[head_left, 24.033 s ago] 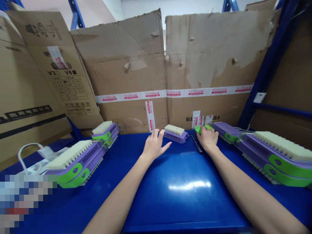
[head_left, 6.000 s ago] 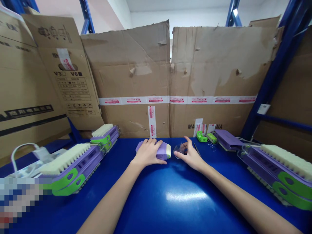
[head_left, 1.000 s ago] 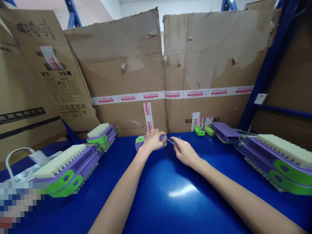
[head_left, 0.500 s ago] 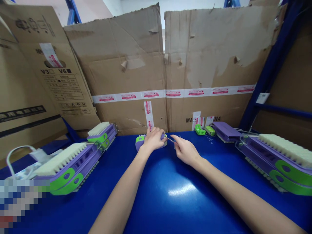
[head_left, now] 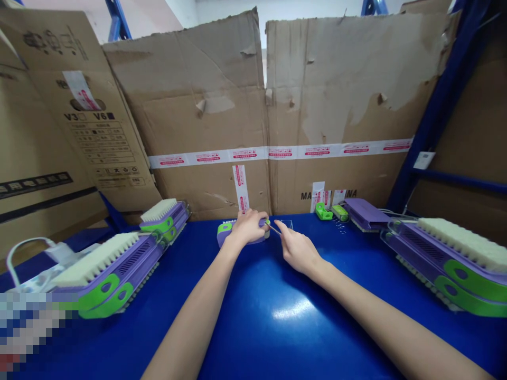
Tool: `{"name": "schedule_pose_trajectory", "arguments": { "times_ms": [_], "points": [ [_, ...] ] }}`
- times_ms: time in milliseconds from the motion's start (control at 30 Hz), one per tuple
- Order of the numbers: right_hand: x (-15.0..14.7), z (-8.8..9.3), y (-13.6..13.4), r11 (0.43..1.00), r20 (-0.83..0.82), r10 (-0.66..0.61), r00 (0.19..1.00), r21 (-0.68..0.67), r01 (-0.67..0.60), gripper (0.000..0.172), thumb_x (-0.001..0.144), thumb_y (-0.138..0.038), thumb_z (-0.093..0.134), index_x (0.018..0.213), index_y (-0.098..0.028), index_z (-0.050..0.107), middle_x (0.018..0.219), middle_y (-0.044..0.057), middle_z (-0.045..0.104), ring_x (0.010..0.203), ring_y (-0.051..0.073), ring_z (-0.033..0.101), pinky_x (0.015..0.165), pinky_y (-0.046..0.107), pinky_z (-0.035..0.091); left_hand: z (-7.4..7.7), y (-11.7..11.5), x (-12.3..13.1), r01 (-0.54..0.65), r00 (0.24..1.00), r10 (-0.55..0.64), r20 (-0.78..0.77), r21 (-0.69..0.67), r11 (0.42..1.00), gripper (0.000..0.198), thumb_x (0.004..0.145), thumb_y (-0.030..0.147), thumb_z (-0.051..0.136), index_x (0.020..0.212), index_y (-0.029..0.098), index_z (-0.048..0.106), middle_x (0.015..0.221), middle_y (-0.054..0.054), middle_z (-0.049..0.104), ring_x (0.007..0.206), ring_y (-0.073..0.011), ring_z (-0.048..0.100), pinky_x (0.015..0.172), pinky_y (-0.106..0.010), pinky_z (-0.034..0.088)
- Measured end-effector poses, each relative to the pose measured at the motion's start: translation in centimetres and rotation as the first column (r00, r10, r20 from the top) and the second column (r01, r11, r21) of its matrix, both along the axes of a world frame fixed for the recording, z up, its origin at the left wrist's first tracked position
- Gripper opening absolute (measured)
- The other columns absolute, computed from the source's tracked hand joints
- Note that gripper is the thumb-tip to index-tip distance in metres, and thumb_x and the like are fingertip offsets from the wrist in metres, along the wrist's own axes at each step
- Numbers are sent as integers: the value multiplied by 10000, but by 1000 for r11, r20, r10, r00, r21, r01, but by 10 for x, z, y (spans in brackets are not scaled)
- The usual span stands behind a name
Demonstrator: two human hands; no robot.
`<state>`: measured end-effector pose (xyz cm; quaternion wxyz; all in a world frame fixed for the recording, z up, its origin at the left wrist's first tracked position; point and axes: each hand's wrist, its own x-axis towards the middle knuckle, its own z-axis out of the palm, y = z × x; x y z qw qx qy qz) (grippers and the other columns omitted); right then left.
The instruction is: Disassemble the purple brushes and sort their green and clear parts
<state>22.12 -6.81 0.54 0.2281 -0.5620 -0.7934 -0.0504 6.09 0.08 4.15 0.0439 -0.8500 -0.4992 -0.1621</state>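
Observation:
My left hand [head_left: 249, 226] is closed over a small purple-and-green window cleaner [head_left: 224, 228] with a white pad edge, pressing it to the table near the cardboard. Most of its top is hidden under my fingers. My right hand [head_left: 299, 250] is closed round a thin tool that looks like a screwdriver; its metal shaft [head_left: 274, 229] points left to the right end of the cleaner. The handle lies inside my fist, and I cannot tell whether the tip touches a screw. Just behind the right hand lies a clear plastic piece [head_left: 288, 224].
More purple-and-green window cleaners with white pads lie at left [head_left: 103, 274] and right [head_left: 447, 264]. A green part [head_left: 324, 211], a green block [head_left: 339, 212] and a purple shell [head_left: 365, 214] sit at back right. Cardboard [head_left: 206, 126] walls the back. A white cable [head_left: 24, 245] is at left.
Both hands, with the cleaner and the tool, sit slightly further left in view. My right hand has turned a little, and its grip on the tool remains.

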Motion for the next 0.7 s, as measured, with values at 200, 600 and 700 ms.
{"name": "schedule_pose_trajectory", "arguments": {
  "times_ms": [200, 600, 700],
  "points": [
    [2, 0, 2, 1000, 64, -10, 998, -13, 11, 579, 855, -165, 337, 1427, -145, 252, 930, 132, 696, 749, 237, 666, 622, 284, 428, 0, -3, 0, -7, 1000, 7, -17, 48, 999, 274, 813, 396, 495, 1019, 278, 632, 1017, -29, 671, 1029, -238, 538, 972, -420, 294],
    [45, 15, 20, 987, 108, -120, 987, 121, 107, 508, 890, -222, 313, 1394, -153, 324, 942, 120, 697, 773, 243, 664, 635, 295, 440, -6, 1, 2, -29, 995, 46, -83, 191, 981, 374, 831, 534, 478, 921, 206, 636, 839, -70, 687, 889, -238, 607, 968, -442, 278],
    [52, 14, 24, 968, 128, -249, 960, 53, 244, 521, 893, -229, 299, 1409, -162, 281, 908, 118, 698, 750, 260, 668, 640, 321, 451, -7, 0, 2, -19, 994, 46, -99, 263, 965, 330, 848, 494, 477, 906, 197, 610, 775, -59, 681, 816, -227, 617, 953, -440, 295]
  ]
}}
